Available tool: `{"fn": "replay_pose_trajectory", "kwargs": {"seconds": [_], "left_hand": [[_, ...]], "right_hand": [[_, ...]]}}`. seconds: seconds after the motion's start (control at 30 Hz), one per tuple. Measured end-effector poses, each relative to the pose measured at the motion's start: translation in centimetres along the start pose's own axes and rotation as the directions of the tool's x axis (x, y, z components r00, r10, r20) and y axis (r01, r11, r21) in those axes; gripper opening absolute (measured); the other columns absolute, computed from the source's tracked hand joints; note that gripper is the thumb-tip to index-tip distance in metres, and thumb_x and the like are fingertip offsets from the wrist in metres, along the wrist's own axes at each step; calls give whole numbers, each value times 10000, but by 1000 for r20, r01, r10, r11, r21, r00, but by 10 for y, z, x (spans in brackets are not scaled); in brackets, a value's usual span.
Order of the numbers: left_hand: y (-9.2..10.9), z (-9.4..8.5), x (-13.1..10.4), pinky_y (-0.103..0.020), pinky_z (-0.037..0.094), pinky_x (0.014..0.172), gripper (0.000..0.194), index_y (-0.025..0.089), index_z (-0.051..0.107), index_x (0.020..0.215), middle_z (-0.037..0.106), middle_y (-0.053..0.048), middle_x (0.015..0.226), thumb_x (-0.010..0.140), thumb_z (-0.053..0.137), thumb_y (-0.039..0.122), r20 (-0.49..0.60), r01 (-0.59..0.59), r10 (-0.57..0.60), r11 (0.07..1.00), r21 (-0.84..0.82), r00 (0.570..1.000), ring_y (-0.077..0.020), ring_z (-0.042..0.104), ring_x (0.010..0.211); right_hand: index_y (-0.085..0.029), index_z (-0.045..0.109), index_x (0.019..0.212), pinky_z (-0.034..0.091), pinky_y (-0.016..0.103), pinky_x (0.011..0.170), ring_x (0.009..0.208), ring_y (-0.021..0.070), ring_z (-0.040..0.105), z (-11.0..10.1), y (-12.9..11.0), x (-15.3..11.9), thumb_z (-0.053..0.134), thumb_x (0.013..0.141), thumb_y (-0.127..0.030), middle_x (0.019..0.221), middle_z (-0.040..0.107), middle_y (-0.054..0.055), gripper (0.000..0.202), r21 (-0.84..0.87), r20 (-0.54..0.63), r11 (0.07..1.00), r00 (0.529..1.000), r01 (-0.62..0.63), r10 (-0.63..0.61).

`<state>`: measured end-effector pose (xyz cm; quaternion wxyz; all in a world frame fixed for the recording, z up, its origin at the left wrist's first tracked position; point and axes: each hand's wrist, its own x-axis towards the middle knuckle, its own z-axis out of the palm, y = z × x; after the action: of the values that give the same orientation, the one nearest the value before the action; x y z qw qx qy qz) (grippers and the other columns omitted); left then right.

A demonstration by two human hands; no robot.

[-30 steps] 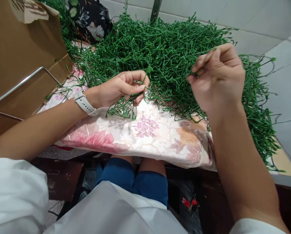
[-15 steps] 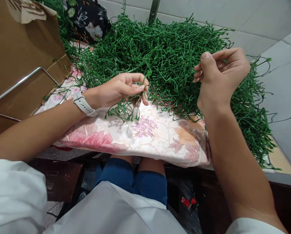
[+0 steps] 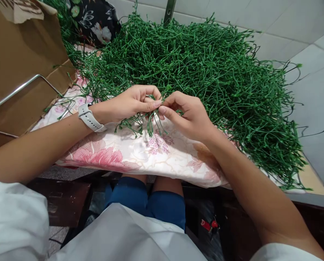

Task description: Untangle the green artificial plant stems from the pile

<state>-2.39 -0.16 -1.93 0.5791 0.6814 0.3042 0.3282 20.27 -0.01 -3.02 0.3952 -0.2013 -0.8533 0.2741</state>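
My left hand (image 3: 138,102), with a white watch strap (image 3: 90,117) at the wrist, is closed on a small bunch of thin green stems (image 3: 150,125) that look like artificial plant stems. Their tips dangle below the fingers over the flowered cloth (image 3: 134,152). Against its fingertips, my right hand (image 3: 187,114) pinches at the same stems with thumb and forefinger. The exact spot of the pinch is partly hidden by the fingers. Just behind both hands rises a large tangled pile of such green stems (image 3: 205,69).
A cardboard box (image 3: 23,58) stands at the left, with a bent metal rod (image 3: 17,90) in front of it. At the back left sits a black flower-patterned bag (image 3: 96,21). White wall tiles (image 3: 259,21) border the pile behind and at the right.
My right hand has come down and left from above the pile to meet the left hand at the stems. The left hand has kept its hold, nearly in place.
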Motion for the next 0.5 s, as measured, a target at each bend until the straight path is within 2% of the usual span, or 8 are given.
{"fn": "replay_pose_trajectory", "kwargs": {"seconds": [0.17, 0.37, 0.5], "left_hand": [[1, 4, 0, -197, 411, 500, 437, 194, 571, 861, 582, 42, 621, 826, 857, 523, 90, -47, 48, 999, -17, 995, -72, 531, 532], [-3, 3, 0, -233, 403, 493, 463, 193, 588, 839, 553, 23, 639, 796, 866, 561, 148, -64, 71, 996, -55, 986, -84, 503, 535], [9, -1, -4, -253, 441, 514, 443, 208, 574, 819, 537, 34, 615, 784, 891, 515, 120, -69, 83, 991, -118, 989, -90, 500, 513]], "right_hand": [[-192, 588, 857, 370, 282, 641, 677, 123, 455, -4, 0, 1, 712, 995, -499, 760, 561, -4, 359, 45, 69, 999, 998, 13, -16], [-196, 565, 840, 406, 299, 699, 730, 139, 494, -7, -8, 3, 661, 1023, -352, 796, 573, 14, 260, 115, 166, 993, 985, 26, -45], [-182, 586, 840, 387, 289, 668, 685, 118, 463, -13, -11, 1, 666, 1027, -336, 762, 542, 0, 256, 193, 219, 981, 973, 28, -71]]}}
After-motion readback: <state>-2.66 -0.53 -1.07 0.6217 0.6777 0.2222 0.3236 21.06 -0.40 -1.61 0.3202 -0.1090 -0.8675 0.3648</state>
